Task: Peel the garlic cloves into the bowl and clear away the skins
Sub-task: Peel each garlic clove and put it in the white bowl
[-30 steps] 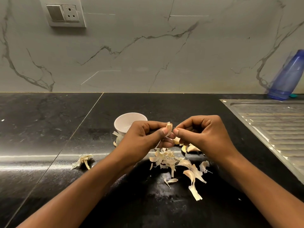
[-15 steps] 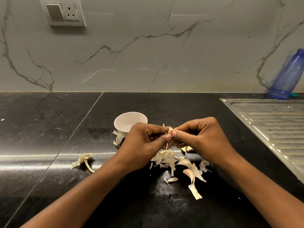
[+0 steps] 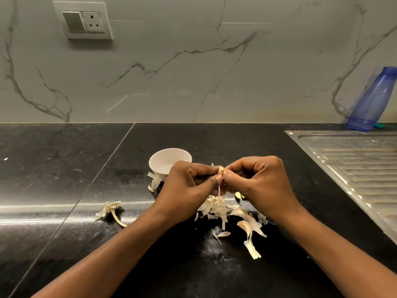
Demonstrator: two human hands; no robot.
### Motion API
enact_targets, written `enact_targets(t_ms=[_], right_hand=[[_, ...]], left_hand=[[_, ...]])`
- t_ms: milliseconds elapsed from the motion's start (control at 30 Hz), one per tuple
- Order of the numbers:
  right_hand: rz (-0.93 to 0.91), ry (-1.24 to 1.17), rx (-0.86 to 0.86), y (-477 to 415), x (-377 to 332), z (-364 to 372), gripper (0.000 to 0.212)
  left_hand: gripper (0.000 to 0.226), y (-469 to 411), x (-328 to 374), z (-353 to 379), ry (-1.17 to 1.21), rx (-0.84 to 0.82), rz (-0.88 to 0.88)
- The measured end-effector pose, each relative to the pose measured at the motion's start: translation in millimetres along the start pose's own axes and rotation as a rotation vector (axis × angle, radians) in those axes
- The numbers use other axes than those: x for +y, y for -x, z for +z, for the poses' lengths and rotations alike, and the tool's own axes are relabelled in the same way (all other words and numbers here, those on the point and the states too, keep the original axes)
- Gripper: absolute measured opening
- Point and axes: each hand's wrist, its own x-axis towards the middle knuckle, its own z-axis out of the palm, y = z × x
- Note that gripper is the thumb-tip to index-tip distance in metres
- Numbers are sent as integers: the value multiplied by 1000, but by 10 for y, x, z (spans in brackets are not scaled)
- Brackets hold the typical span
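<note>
Both hands meet above the black counter and pinch one garlic clove (image 3: 220, 170) between their fingertips. My left hand (image 3: 189, 186) holds it from the left, my right hand (image 3: 260, 181) from the right, and a thin strip of skin hangs down from the clove. A small white bowl (image 3: 165, 161) stands just behind my left hand; its inside shows no clove that I can make out. A heap of pale garlic skins (image 3: 223, 209) lies on the counter under and in front of the hands.
A garlic stem with skin (image 3: 110, 209) lies to the left of my left forearm. More skin (image 3: 155, 179) leans against the bowl's base. A steel drainboard (image 3: 356, 168) fills the right side, with a blue bottle (image 3: 371, 100) leaning on the wall behind it.
The hands have closed in over the clove, so less of it shows. A thin strip of skin now hangs lower from it.
</note>
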Motion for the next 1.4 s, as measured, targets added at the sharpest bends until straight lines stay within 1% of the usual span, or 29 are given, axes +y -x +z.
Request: enact_targets(t_ms=[133,267,467,600,767,933,1000,1100,1267,1400], right_hand=[[-5,-37,66,-17,17,-2,7],[2,-31,109,-29,22,-24,6],[29,-22,87,-60,47,-73,4],[48,-32,57,-67,52,-70,4],[51,-23,31,-84,75,-111,16],[69,6,-16,-91,83,-101,23],[74,0,-31,-96,71,-122,21],[64,11,-74,-87,48,-139,9],[64,37,-73,-80,48,-136,14],[82,25,-128,-88,58,-172,19]], left_hand=[[22,-11,45,9,109,-17,-28],[22,-26,83,-19,250,-73,-129],[25,-55,64,-52,344,-94,-244],[24,-65,40,-63,334,-74,-265],[24,-75,38,-83,306,-74,-270],[24,-71,19,-87,237,-53,-273],[24,-70,18,-93,206,-48,-271],[24,-66,29,-98,179,-56,-254],[22,-56,27,-95,108,-69,-188],[20,-45,27,-98,58,-80,-157]])
